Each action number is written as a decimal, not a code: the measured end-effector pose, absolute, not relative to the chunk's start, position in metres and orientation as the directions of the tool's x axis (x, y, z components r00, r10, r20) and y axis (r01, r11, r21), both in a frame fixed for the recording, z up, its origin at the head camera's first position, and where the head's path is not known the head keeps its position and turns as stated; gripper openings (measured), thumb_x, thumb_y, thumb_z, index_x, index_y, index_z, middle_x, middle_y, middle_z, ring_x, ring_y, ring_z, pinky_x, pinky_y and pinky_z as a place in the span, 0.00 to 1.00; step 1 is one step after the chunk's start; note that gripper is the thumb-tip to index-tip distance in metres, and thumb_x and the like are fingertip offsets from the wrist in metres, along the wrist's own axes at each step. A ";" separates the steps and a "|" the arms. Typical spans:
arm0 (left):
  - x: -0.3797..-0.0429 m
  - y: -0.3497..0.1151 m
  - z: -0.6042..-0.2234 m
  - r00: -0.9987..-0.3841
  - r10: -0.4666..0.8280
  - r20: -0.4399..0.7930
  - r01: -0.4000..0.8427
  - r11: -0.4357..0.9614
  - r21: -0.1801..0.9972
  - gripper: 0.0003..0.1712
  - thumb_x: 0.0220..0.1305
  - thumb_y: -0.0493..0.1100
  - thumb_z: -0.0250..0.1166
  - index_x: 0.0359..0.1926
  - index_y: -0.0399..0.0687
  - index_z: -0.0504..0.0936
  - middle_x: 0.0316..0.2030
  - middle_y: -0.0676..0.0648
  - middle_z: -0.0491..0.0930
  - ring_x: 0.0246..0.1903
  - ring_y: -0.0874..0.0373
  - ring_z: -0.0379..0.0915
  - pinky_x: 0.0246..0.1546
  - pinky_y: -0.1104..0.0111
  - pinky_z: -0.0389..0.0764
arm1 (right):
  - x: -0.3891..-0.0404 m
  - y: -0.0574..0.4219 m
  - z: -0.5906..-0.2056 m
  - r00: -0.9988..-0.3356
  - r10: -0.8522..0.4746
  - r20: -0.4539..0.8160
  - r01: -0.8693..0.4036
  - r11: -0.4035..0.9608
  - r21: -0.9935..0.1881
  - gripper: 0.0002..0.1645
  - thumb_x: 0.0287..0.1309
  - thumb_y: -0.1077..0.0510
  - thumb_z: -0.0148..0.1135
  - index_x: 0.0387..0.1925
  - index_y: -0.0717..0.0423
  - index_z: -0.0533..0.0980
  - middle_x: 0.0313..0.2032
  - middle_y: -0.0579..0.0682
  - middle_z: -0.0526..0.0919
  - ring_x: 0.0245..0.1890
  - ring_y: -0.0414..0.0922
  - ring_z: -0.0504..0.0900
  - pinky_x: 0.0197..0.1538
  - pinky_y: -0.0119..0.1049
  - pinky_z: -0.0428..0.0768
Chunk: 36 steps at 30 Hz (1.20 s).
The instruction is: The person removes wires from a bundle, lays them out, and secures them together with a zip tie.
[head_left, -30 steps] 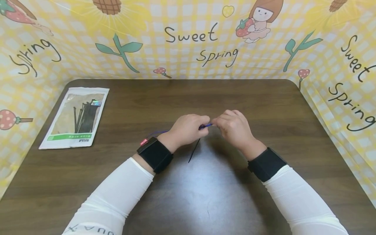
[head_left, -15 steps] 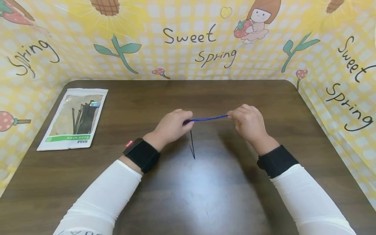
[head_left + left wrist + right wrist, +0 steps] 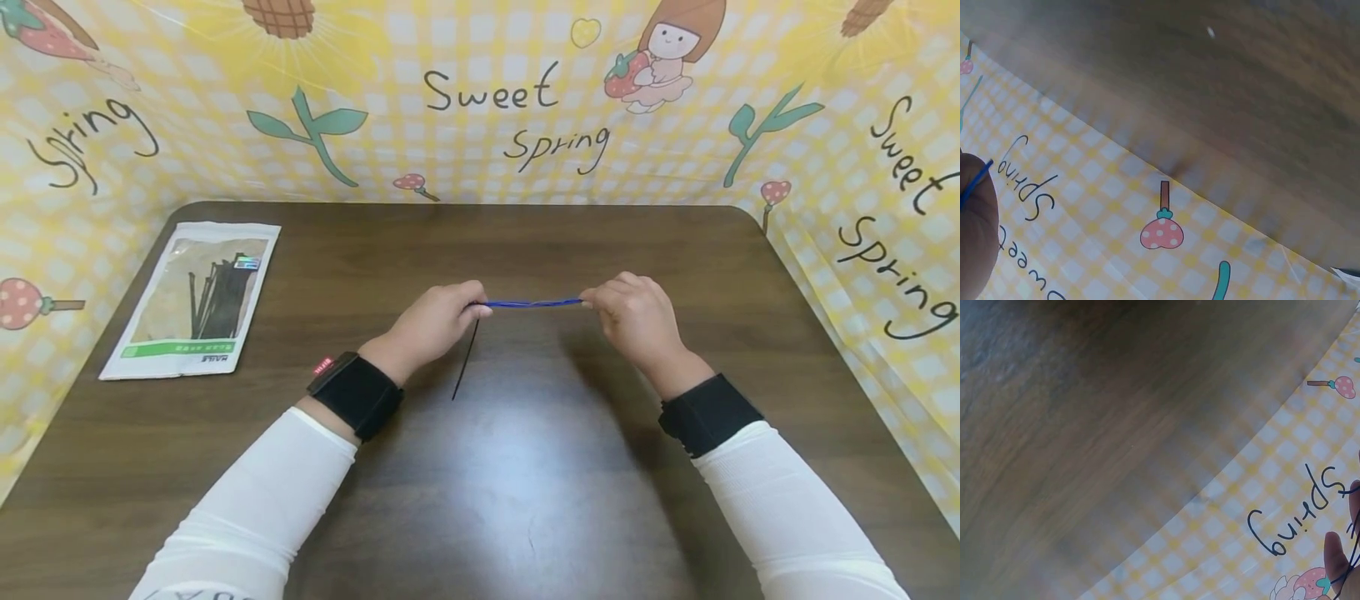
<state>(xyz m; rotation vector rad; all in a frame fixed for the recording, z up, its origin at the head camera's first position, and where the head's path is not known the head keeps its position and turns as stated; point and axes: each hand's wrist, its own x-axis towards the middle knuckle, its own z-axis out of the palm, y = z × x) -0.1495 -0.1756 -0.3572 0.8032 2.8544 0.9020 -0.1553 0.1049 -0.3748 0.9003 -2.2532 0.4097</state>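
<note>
A bundle of thin blue wires (image 3: 534, 304) stretches nearly level between the two hands, above the table. My left hand (image 3: 442, 323) pinches its left end between thumb and fingers, and my right hand (image 3: 637, 312) pinches the right end. From beneath the left hand a thin black cable tie (image 3: 465, 360) slants down towards the table; its upper end is hidden by the fingers. In the left wrist view a piece of blue wire (image 3: 975, 181) crosses the left thumb (image 3: 980, 228). The right wrist view catches only fingertips (image 3: 1335, 553) with dark wire strands beside them.
At the table's left lies a white plastic bag (image 3: 168, 367) with a see-through window showing several black cable ties (image 3: 225, 300). The brown wooden table (image 3: 525, 500) is bordered at the back and sides by a yellow checked cloth (image 3: 480, 175).
My hands have moved apart from nearly touching, the left one leftwards and the right one rightwards, drawing the blue wires out between them. The black cable tie's lower end has swung left.
</note>
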 end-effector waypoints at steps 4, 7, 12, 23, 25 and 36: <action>-0.150 -0.177 -0.356 -0.874 0.474 0.107 0.449 0.705 0.549 0.07 0.71 0.43 0.57 0.40 0.43 0.77 0.32 0.47 0.80 0.30 0.54 0.71 0.35 0.63 0.74 | -0.157 0.104 -0.376 -0.536 -0.501 0.679 -0.708 0.705 -0.038 0.03 0.49 0.67 0.70 0.30 0.61 0.84 0.26 0.53 0.86 0.26 0.51 0.80 0.28 0.42 0.74; -0.151 -0.179 -0.357 -0.881 0.464 0.094 0.431 0.705 0.562 0.08 0.71 0.41 0.56 0.43 0.41 0.78 0.34 0.45 0.82 0.33 0.54 0.74 0.39 0.62 0.76 | -0.159 0.102 -0.377 -0.537 -0.504 0.676 -0.713 0.700 -0.044 0.02 0.50 0.67 0.70 0.29 0.61 0.84 0.26 0.53 0.86 0.26 0.51 0.80 0.27 0.42 0.74; -0.154 -0.184 -0.358 -0.892 0.446 0.071 0.397 0.700 0.594 0.11 0.71 0.39 0.55 0.47 0.38 0.81 0.34 0.43 0.83 0.35 0.53 0.77 0.44 0.61 0.78 | -0.161 0.100 -0.379 -0.554 -0.498 0.667 -0.708 0.703 -0.063 0.03 0.50 0.68 0.69 0.29 0.61 0.84 0.26 0.53 0.86 0.27 0.51 0.80 0.28 0.42 0.76; -0.156 -0.195 -0.352 -0.912 0.409 0.029 0.331 0.693 0.640 0.12 0.69 0.38 0.58 0.45 0.34 0.83 0.36 0.40 0.85 0.37 0.51 0.81 0.43 0.60 0.80 | -0.165 0.092 -0.377 -0.573 -0.513 0.639 -0.710 0.701 -0.073 0.03 0.52 0.67 0.69 0.31 0.60 0.84 0.29 0.53 0.86 0.30 0.52 0.81 0.31 0.43 0.77; -0.157 -0.196 -0.353 -0.913 0.407 0.030 0.332 0.699 0.634 0.12 0.69 0.38 0.58 0.46 0.34 0.83 0.36 0.40 0.85 0.37 0.52 0.81 0.44 0.60 0.80 | -0.166 0.091 -0.376 -0.570 -0.518 0.638 -0.713 0.697 -0.071 0.03 0.52 0.67 0.69 0.31 0.60 0.84 0.29 0.53 0.85 0.31 0.52 0.80 0.31 0.43 0.77; -0.158 -0.194 -0.351 -0.920 0.390 0.041 0.333 0.721 0.608 0.13 0.71 0.40 0.55 0.46 0.35 0.82 0.33 0.40 0.82 0.33 0.53 0.76 0.41 0.61 0.78 | -0.167 0.089 -0.376 -0.597 -0.513 0.616 -0.690 0.721 -0.068 0.03 0.54 0.65 0.69 0.32 0.61 0.84 0.29 0.54 0.85 0.31 0.52 0.80 0.32 0.43 0.77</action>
